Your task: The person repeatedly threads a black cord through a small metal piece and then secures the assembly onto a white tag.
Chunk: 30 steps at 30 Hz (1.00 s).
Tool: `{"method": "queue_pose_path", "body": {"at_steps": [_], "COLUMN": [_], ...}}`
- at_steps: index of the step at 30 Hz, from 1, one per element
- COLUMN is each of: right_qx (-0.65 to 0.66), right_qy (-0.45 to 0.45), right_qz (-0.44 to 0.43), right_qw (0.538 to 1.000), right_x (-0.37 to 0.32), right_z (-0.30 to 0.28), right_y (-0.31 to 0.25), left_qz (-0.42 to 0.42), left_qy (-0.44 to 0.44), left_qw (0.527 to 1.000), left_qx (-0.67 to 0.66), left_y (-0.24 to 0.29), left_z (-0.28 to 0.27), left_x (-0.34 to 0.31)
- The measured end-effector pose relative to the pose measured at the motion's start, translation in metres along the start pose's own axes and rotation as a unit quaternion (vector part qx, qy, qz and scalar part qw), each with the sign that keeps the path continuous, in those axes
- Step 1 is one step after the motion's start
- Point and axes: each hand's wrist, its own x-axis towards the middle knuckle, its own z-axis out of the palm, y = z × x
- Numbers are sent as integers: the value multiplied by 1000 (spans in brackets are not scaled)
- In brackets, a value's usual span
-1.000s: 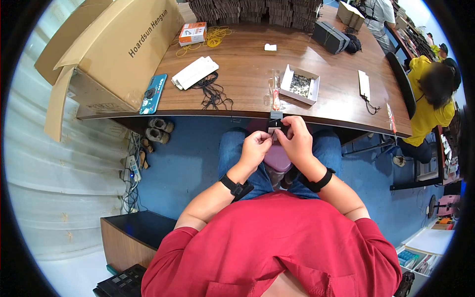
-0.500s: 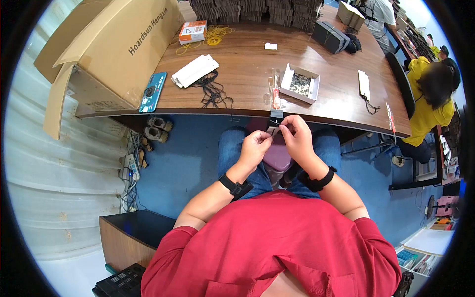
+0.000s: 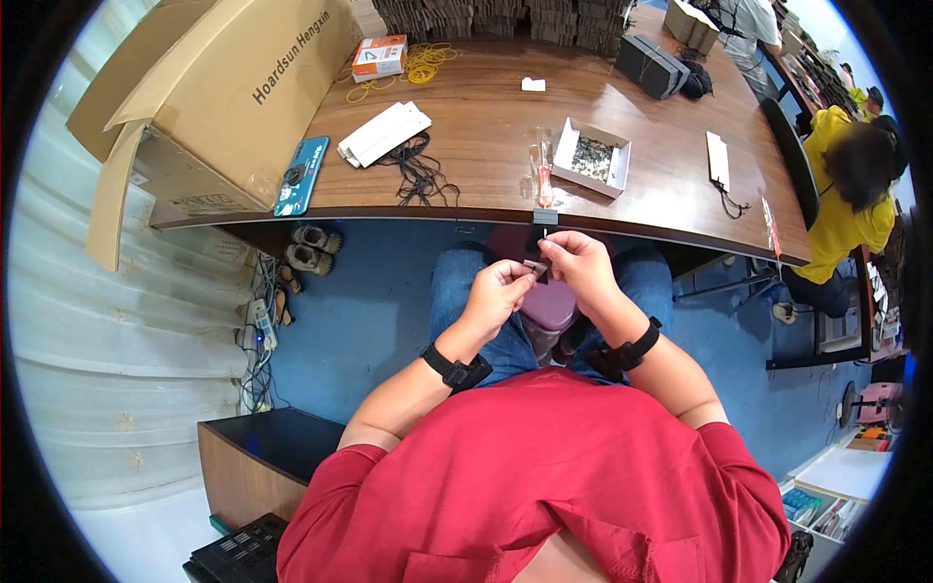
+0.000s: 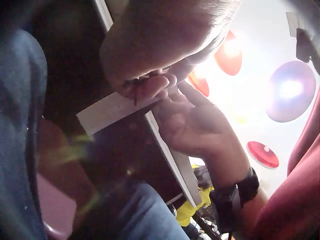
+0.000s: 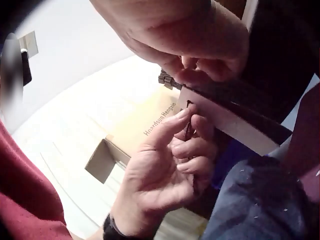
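Observation:
Both hands work close together just below the table's front edge. In the right wrist view, a narrow pale card strip (image 5: 235, 117) slants down to the right, with a black cord (image 5: 189, 125) at a small hole near its end. My left hand (image 3: 496, 296) pinches this cord between thumb and forefinger, right at the hole. My right hand (image 3: 583, 270) has its fingertips on the strip's edge, gripping it; its fingers are partly hidden. In the left wrist view, the same strip (image 4: 102, 114) sticks out below the left fingers.
On the table (image 3: 466, 117) stand a big cardboard box (image 3: 233, 107), an open white box (image 3: 593, 160) of small parts, and white strips (image 3: 384, 134) with black cords. A grey block (image 3: 545, 216) sits at the front edge. A person in yellow (image 3: 836, 204) sits at right.
The right hand has shifted slightly up and away from the left fingertips. The strip between the hands has turned, and its position has changed a little.

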Motion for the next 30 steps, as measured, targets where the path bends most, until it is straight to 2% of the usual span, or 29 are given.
{"method": "queue_pose_path", "body": {"at_steps": [2,5,8,9,11,12,15,19,22,23,24,25,26,28,29,30], "right_qx": [29,-5,76,166,358,440,460,539,475,348,212,72,-72,-202,-285,-361], "right_qy": [13,29,24,-7,-98,-146,-152,-227,-250,-223,-208,-220,-225,-207,-171,-94], "right_qz": [22,-1,-29,17,139,215,293,285,239,207,161,97,37,-54,-169,-288], "right_qw": [999,1000,996,986,918,860,824,759,809,887,941,968,971,956,928,882], "right_x": [1,-4,-5,-1,0,-1,-5,-14,-25,-29,-32,-37,-43,-53,-49,-48], "right_z": [1,1,-3,-10,-20,-24,-31,-43,-40,-37,-33,-29,-25,-11,-10,-7], "right_y": [-1,-3,-3,-5,-10,-13,-10,3,2,-2,-2,-6,-9,-16,-1,3], "left_qz": [-11,-26,-36,-36,-37,-37,-13,-8,31,38,44,-39,-83,-118,-141,-175], "left_qy": [-1,4,3,-1,-7,-8,6,6,2,3,-4,-3,-30,-45,-63,-56], "left_qw": [1000,999,999,999,999,999,989,956,949,961,972,985,983,991,988,981], "left_qx": [-12,-30,-36,-35,-9,16,147,292,312,273,233,166,159,49,-18,-59], "left_y": [4,11,20,21,26,30,31,30,23,21,21,36,38,24,17,17], "left_z": [0,-1,-5,-7,-8,-7,-7,-10,-10,-9,-6,4,3,0,-5,-1], "left_x": [-4,-10,-15,-16,-17,-19,-20,-20,-16,-14,-11,-16,-13,-9,-7,-8]}}
